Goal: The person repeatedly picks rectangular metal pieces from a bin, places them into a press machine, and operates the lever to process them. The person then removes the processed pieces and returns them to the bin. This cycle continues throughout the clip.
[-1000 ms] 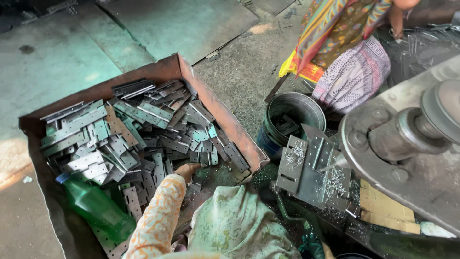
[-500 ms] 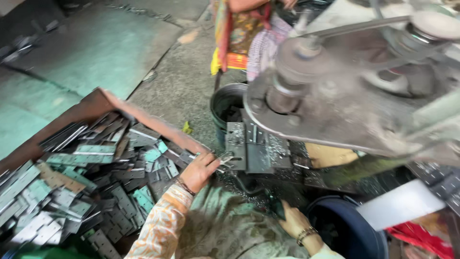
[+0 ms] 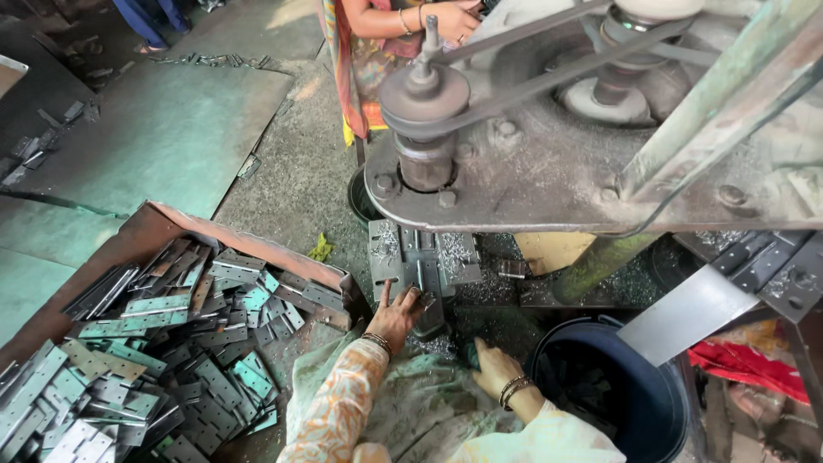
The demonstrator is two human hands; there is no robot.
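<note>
My left hand (image 3: 396, 315) reaches forward to the grey metal jig plate (image 3: 418, 257) under the drill press. Its thumb and fingers pinch a dark metal hinge (image 3: 428, 314) at the plate's front edge, one finger pointing up. My right hand (image 3: 495, 369) rests fingers-down on the pale green cloth (image 3: 411, 403) over my lap, beside the dark blue bucket (image 3: 660, 411), with nothing seen in it. Both wrists wear bangles. The rusty tray (image 3: 257, 230) full of flat grey and teal hinges (image 3: 163, 360) lies to my left.
The drill press head (image 3: 424, 129) with its belt pulley hangs over the jig, metal shavings around it. Another person in orange and pink cloth (image 3: 360, 51) works at the far side. A dark pail (image 3: 358, 201) stands behind the press. Loose hinges lie on a shelf (image 3: 763, 266) at right.
My view has swung right from the hinge tray to the press. My left hand left the tray and moved to the jig plate. My right hand has come into view on my lap.
</note>
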